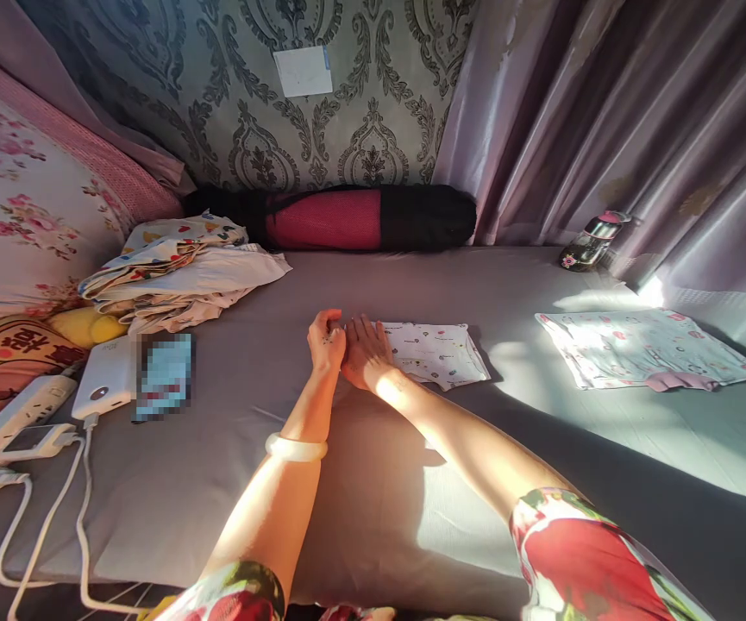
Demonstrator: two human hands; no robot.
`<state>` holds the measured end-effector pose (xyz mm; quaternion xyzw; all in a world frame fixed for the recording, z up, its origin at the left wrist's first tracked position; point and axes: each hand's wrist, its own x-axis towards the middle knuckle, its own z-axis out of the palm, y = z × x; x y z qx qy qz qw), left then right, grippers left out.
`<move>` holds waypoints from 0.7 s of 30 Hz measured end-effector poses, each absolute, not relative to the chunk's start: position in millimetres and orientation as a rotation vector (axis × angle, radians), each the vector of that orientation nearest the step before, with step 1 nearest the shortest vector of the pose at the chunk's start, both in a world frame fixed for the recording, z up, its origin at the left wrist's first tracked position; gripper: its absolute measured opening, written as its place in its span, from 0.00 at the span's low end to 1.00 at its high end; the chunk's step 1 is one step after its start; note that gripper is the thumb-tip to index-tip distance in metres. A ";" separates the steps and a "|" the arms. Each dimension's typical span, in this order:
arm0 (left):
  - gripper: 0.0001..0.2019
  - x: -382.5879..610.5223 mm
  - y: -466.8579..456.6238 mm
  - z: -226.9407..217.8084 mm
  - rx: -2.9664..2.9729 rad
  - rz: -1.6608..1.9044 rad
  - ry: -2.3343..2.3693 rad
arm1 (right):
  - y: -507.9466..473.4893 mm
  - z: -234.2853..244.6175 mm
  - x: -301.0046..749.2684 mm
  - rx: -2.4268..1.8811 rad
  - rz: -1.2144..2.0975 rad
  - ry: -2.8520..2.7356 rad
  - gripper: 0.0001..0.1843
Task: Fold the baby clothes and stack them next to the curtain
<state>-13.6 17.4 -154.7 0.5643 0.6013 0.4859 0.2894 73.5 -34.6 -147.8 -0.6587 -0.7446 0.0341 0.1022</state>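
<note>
A folded white cloth (434, 352) with small printed figures lies flat on the grey bed sheet in the middle. My right hand (367, 352) rests palm down over its left end, fingers stretched out and close together. Right beside it, at the cloth's left edge, my left hand (327, 341) stands on its side with the fingers curled in. Whatever those fingers may hold is hidden. A pale bangle (296, 448) circles my left wrist. Farther right lies another folded printed cloth (631, 349), with a pink part at its near edge.
Crumpled clothes (184, 267) are piled at the left. Near them lie a white power bank (106, 375), a blurred-out item (164, 375) and a power strip (16, 423) with cables. A black-and-pink roll (324, 220) lies along the wall. A bottle (592, 241) stands by the curtain.
</note>
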 end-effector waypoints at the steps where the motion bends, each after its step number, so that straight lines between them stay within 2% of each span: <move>1: 0.18 -14.0 18.5 -156.4 1.509 1.307 1.593 | -34.5 -147.4 71.0 -1.956 0.137 -2.215 0.33; 9: 0.18 -14.5 25.3 -164.6 1.532 1.297 1.567 | -33.5 -147.0 69.2 -1.981 0.245 -2.221 0.33; 14: 0.17 -13.5 19.8 -156.4 1.603 1.279 1.582 | -41.1 -142.0 83.2 -1.932 0.120 -2.186 0.30; 18: 0.19 -6.4 7.7 -148.9 1.971 1.171 1.461 | -51.7 -136.1 113.0 -2.002 0.048 -2.111 0.29; 21: 0.22 3.6 -1.5 -147.6 2.308 0.924 1.297 | -58.9 -136.2 142.0 -2.043 -0.002 -2.035 0.29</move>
